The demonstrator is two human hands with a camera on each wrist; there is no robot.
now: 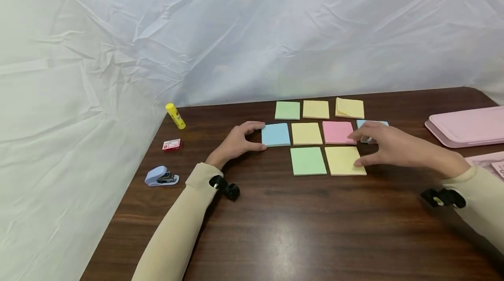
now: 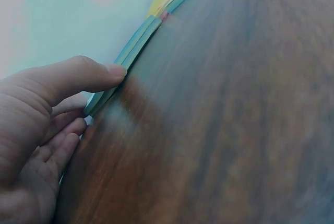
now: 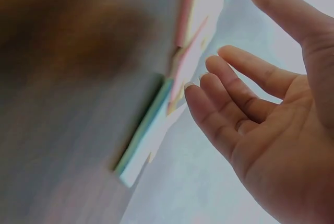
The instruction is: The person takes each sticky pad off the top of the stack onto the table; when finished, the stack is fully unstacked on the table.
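two hands flank the notes: left hand (image 1: 236,143) touching blue pad (image 1: 275,135); right hand (image 1: 387,146) over yellow pad (image 1: 344,160)

Table (image 1: 299,228) glossy dark wood; sticky notes (image 1: 307,160) matt paper; backdrop (image 1: 118,53) creased plastic sheet.
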